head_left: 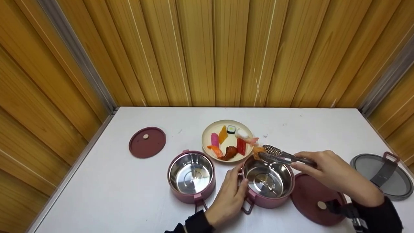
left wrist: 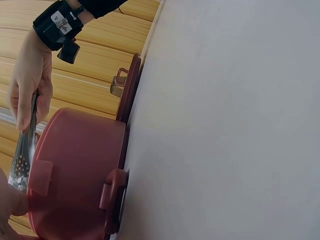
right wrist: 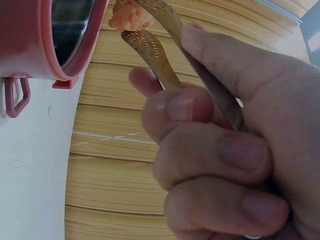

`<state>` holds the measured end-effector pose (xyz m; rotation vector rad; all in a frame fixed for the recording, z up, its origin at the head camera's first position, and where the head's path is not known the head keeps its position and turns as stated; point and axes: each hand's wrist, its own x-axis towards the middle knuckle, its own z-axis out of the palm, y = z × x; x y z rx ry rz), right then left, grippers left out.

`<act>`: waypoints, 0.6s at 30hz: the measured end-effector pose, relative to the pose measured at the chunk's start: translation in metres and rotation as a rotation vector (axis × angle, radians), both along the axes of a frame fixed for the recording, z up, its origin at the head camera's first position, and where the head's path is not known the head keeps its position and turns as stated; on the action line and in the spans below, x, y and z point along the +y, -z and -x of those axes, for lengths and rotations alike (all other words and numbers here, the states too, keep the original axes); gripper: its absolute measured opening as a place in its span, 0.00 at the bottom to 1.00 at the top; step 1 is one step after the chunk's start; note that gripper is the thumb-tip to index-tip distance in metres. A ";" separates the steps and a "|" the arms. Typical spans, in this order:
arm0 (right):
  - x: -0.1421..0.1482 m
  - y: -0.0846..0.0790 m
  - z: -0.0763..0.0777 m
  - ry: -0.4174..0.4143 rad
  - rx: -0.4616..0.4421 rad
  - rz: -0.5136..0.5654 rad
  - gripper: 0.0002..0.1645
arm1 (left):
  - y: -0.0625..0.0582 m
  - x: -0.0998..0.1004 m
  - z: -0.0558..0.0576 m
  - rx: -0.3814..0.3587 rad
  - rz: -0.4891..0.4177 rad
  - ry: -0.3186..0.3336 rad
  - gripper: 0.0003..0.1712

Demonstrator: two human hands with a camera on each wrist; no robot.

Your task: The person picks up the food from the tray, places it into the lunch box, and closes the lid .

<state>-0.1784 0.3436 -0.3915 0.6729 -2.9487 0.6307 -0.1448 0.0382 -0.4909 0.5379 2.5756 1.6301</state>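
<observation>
My right hand [head_left: 326,168] grips slotted metal tongs [head_left: 281,156]. Between their tips is an orange, lumpy piece of toy food [right wrist: 131,17], above the far rim of the right pink pot [head_left: 270,202]. My left hand [head_left: 228,195] holds that pot at its left side, thumb at the rim. The pot's steel inside shows no food. Behind it, a cream plate [head_left: 207,137] bears several toy sushi pieces and a brown drumstick [head_left: 230,152]. A second pink pot [head_left: 190,197], also without food, stands left of my left hand.
One dark red lid [head_left: 152,147] lies at the back left. Another dark red lid [head_left: 318,207] is beside the right pot, under my right forearm. A grey lid [head_left: 393,183] with a handle lies at the right edge. Wood-patterned walls [head_left: 226,55] border the white table [head_left: 106,187].
</observation>
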 end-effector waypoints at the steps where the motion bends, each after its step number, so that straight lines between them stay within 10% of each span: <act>1: 0.002 0.000 -0.001 -0.002 -0.011 -0.004 0.16 | 0.000 0.000 0.000 -0.004 -0.005 0.001 0.33; 18: 0.005 0.008 0.000 -0.046 -0.081 -0.047 0.17 | 0.000 0.001 0.001 -0.023 -0.009 -0.002 0.32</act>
